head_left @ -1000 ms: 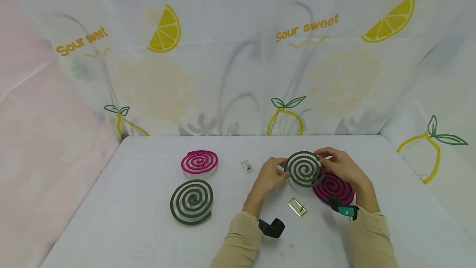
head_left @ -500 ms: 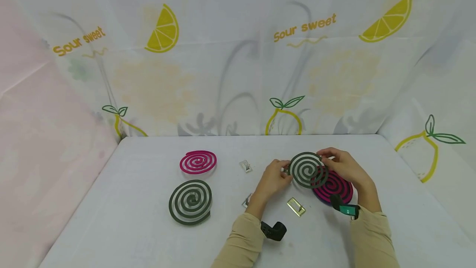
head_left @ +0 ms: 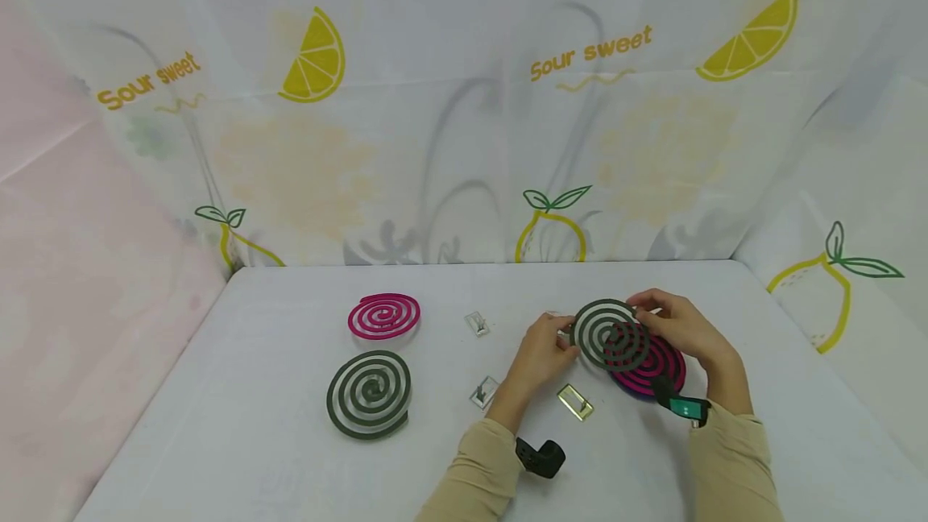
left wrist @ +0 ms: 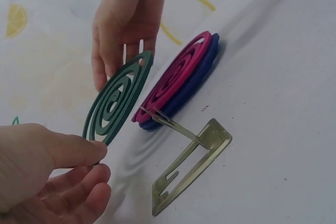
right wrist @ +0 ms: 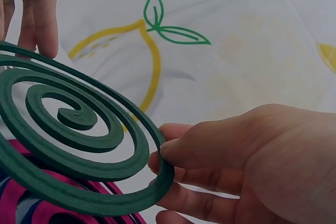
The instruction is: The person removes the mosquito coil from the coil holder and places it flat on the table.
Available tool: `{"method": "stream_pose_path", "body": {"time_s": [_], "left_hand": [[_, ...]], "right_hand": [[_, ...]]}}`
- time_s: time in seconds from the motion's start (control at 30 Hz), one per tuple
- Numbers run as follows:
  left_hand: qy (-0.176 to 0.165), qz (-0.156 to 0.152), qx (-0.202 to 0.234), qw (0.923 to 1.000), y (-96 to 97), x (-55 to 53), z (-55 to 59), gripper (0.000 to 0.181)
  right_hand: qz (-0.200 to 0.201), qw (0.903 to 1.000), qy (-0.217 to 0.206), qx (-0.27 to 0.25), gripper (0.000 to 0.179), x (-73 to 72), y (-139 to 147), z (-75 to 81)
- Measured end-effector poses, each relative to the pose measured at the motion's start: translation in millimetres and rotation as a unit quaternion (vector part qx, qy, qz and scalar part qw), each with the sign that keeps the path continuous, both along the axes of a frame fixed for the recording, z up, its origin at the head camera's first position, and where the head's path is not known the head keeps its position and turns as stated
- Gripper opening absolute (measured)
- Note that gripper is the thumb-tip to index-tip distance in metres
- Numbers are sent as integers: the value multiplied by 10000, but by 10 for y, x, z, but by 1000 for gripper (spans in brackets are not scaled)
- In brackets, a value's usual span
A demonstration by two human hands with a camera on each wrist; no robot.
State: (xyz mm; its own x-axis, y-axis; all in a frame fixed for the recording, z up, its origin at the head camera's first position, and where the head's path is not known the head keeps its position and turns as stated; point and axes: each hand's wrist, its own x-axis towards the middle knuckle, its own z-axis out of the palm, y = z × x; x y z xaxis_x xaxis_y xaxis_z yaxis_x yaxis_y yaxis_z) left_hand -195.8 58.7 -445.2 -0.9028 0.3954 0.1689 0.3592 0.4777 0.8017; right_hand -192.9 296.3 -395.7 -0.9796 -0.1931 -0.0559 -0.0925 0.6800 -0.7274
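Note:
Both hands hold a dark green mosquito coil (head_left: 611,335) above the table, tilted in the left wrist view. My left hand (head_left: 544,353) pinches its left edge between thumb and fingers. On the opposite edge, the thumb and fingers of my right hand (right wrist: 210,156) grip the outer ring. Under and to the right of it, a pink coil (left wrist: 176,72) lies on a dark blue coil (left wrist: 181,100); the green one overlaps them in the head view. A gold metal coil stand (left wrist: 212,137), its prong raised, lies just in front. A small silver piece shows partly behind my left fingers.
Left on the white table (head_left: 261,466) lie another pink coil (head_left: 384,316) and, nearer, another green coil (head_left: 370,393). Two silver stands (head_left: 477,324) lie between these coils and my left arm. A printed cloth (head_left: 435,143) stands behind the table.
Both hands have carried the green coil slightly to the right, so it covers more of the pink coil. The nearer silver stand, earlier hidden by my left wrist, shows now.

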Motion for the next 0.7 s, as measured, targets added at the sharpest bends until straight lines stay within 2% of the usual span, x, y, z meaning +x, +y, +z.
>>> {"method": "stream_pose_path", "body": {"time_s": [0.47, 0.7], "left_hand": [[53, 30, -279, 9996, 79, 69, 1, 47], [211, 2, -419, 9989, 125, 84, -18, 46]], "right_hand": [[-1, 9997, -225, -123, 31, 35, 56, 4], [-23, 9996, -270, -43, 31, 54, 113, -1]]}}
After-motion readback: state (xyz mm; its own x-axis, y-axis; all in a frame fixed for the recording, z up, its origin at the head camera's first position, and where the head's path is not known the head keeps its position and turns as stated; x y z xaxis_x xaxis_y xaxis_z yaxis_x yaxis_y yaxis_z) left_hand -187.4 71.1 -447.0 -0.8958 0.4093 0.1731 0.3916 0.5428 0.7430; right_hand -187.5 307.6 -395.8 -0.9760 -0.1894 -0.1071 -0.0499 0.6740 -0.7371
